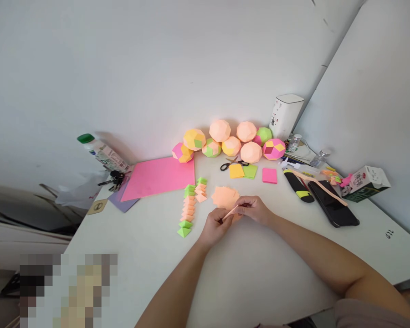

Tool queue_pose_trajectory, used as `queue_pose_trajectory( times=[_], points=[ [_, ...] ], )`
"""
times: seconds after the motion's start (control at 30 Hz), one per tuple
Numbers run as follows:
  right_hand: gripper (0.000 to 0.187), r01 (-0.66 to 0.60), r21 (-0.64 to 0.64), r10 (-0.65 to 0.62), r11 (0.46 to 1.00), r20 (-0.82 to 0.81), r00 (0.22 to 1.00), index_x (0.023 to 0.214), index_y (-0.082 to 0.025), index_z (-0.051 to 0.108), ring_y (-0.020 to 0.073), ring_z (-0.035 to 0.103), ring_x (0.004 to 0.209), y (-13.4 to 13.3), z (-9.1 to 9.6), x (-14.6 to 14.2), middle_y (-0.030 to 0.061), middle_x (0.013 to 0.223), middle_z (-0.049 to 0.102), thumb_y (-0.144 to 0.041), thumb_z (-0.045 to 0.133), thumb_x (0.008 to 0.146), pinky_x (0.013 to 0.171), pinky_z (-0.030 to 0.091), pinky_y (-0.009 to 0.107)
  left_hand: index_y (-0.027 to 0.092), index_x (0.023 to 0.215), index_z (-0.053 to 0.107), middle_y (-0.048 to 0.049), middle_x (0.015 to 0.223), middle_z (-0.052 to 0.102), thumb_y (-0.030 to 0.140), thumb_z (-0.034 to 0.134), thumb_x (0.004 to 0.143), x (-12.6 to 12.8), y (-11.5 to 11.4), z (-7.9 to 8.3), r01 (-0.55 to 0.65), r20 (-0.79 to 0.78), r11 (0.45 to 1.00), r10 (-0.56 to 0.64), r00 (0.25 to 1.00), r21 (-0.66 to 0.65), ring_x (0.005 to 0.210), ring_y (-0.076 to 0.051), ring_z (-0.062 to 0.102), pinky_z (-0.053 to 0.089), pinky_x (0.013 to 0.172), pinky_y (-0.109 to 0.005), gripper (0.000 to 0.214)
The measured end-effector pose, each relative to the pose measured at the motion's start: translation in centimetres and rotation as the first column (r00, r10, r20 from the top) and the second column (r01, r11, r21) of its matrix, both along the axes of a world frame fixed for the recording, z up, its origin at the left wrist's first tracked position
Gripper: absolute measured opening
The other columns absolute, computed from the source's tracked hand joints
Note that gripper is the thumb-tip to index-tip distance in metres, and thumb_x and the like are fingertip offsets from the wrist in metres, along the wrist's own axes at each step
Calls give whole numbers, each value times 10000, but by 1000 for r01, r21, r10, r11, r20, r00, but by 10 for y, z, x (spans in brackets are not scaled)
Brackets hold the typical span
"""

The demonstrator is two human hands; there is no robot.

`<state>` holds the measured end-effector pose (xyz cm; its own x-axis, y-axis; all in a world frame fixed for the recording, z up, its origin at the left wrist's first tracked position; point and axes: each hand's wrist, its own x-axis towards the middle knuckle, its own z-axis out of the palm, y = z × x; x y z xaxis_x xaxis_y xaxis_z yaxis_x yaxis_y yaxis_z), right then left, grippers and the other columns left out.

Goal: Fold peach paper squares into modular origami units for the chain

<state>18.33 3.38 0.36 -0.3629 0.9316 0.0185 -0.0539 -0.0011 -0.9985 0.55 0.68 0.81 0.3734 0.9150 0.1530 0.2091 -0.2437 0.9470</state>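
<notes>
Peach paper [230, 212], one: long edge is slanting away rightward between left grip [216, 225] and right grip [254, 209], both pinching it.

Left side: green-capped bottle [104, 152]; just beside it, dark cluster [116, 178], probably keys. Right side: black phone [333, 205] near carton [369, 183].

Free passage: table [256, 269] at near centre and, to the left, between folded papers [187, 207] and pink board [160, 175]. Obstacles: left hand [217, 222] and right hand [253, 208] at the peach sheets [223, 196], mid-table; paper balls [231, 146] and scissors [233, 160] beyond; black-and-yellow tool [296, 185] and phone [333, 210] right.
</notes>
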Motion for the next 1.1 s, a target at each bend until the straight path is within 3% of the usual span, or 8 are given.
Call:
queue_pose_trajectory(
  times=[0.43,0.67,0.9,1.1],
  points=[
    [185,14,-45,-13,999,12,1000,700,-148,642,99,533,551,0,-3,0,-27,605,579,-295,744,652,532,429,227,175,514,298,35,533,262,332,438,842,0,2,-2,31,6,999,-31,999,20,516,-96,252,226,512,-250,390],
    [195,10,-46,-9,999,25,1000,694,-143,632,93,511,552,1,-4,1,-29,601,560,-296,745,652,527,408,221,178,519,282,34,532,259,287,440,832,-1,1,-3,31,6,999,-31,1000,18,514,-96,249,220,513,-253,367],
    [183,-36,-23,36,999,2,999,698,-149,626,103,535,553,0,1,1,-17,612,575,-315,703,703,538,426,233,173,513,355,33,532,282,288,461,822,-1,2,-5,29,16,1000,-29,999,-4,517,-99,263,224,510,-249,346],
    [190,-28,31,28,999,-11,1000,718,-152,614,107,522,561,-2,3,1,-14,587,558,-330,628,782,567,436,246,163,609,542,18,568,401,354,499,817,-2,0,-4,-31,38,996,34,999,-82,544,-107,348,287,522,-238,286]
  ],
)
